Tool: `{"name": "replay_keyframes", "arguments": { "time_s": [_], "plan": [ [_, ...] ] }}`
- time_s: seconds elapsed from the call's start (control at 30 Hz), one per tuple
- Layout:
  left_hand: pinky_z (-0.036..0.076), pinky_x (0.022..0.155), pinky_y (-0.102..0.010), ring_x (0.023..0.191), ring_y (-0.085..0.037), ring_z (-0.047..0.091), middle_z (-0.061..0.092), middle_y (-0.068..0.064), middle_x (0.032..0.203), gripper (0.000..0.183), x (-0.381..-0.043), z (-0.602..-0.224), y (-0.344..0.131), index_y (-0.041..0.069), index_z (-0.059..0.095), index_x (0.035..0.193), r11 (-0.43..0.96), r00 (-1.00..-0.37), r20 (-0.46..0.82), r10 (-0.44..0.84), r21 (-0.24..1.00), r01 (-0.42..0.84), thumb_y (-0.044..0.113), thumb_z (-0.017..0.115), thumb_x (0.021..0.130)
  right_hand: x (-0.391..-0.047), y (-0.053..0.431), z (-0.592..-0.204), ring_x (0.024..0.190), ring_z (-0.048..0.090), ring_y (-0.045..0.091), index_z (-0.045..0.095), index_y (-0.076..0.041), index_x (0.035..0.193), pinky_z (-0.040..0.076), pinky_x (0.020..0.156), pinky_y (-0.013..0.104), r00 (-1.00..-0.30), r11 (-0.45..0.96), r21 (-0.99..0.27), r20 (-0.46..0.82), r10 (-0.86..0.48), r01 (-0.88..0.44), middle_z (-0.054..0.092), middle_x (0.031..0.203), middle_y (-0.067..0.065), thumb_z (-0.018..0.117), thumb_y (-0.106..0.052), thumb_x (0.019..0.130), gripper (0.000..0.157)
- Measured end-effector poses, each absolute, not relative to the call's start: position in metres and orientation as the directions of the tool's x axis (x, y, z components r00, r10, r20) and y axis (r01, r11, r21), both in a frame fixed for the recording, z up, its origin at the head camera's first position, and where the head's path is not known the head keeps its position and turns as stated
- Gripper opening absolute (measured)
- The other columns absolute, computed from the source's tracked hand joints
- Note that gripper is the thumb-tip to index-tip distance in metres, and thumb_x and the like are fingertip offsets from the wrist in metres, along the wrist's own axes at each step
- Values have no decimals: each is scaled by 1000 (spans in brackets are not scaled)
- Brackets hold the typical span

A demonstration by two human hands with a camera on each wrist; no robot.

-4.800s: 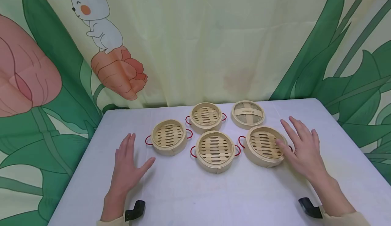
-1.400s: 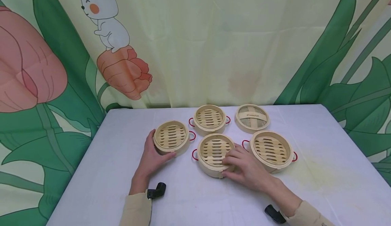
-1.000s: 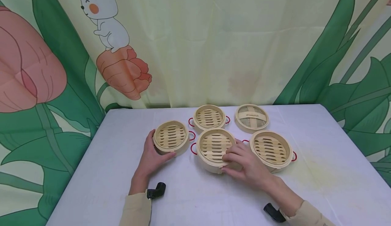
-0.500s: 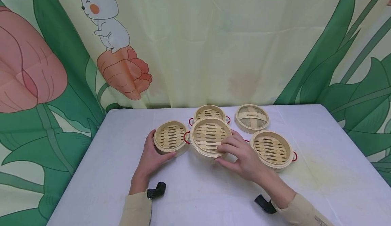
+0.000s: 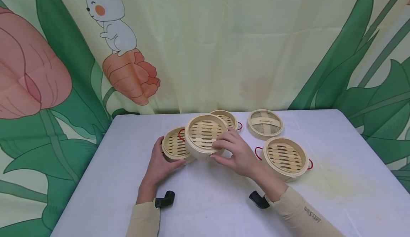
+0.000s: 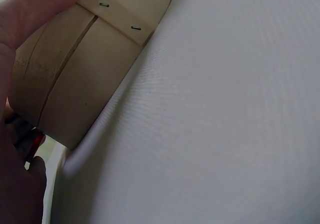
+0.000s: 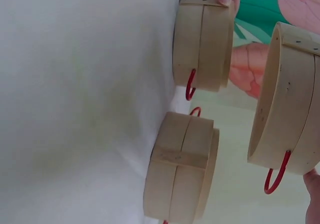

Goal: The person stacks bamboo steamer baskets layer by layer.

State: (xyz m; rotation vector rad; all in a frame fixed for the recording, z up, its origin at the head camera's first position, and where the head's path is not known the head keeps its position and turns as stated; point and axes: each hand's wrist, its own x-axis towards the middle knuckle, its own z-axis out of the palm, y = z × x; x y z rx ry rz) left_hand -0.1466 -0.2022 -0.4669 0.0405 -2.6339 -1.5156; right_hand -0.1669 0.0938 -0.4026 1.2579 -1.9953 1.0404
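Observation:
Off the table, my right hand (image 5: 235, 151) grips the right side of a small round bamboo steamer basket (image 5: 205, 133), thumb at its front wall and fingers over the rim. This basket has a slatted floor and red loop handles; it overlaps a second steamer basket (image 5: 174, 145) in the head view. My left hand (image 5: 160, 166) holds that second one on the table, with the thumb along its front wall and the fingers round its left side. The left wrist view shows its stapled wall (image 6: 90, 69) close up. In the right wrist view, the raised basket (image 7: 287, 99) is apart from it.
A third steamer basket (image 5: 229, 117) stands at the back, partly hidden by the raised one. Right of it is the woven bamboo lid (image 5: 265, 123). Another basket (image 5: 285, 157) with red handles stands at the right on the white-covered table (image 5: 205, 208). A printed curtain (image 5: 208, 52) hangs behind.
My right hand has taken hold of the front middle basket, lifted it and carried it left to beside and above the left basket. My left hand moved to the left basket and keeps holding it.

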Motion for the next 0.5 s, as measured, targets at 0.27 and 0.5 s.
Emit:
{"name": "replay_keyframes", "arguments": {
  "time_s": [0.27, 0.5],
  "plan": [
    [26, 113, -50, 136, -30, 35, 36, -17, 148, 121, -149, -470, -205, 4, 22, 154, 508, -990, 125, -57, 858, 80, 28, 98, 62, -183, 69, -397, 98, 58, 24, 71, -10, 96, 35, 108, 52, -399, 252, -312, 770, -498, -916, 66, 99, 1, 88, -13, 75, 27],
    [29, 111, -51, 134, -30, 37, 38, -16, 146, 120, -150, -472, -206, 5, 25, 152, 513, -988, 147, -46, 852, 103, 30, 99, 61, -195, 46, -395, 99, 57, 25, 71, -10, 96, 41, 99, 46, -375, 231, -295, 752, -542, -927, 65, 98, 1, 87, -17, 78, 25]
  ]
}}
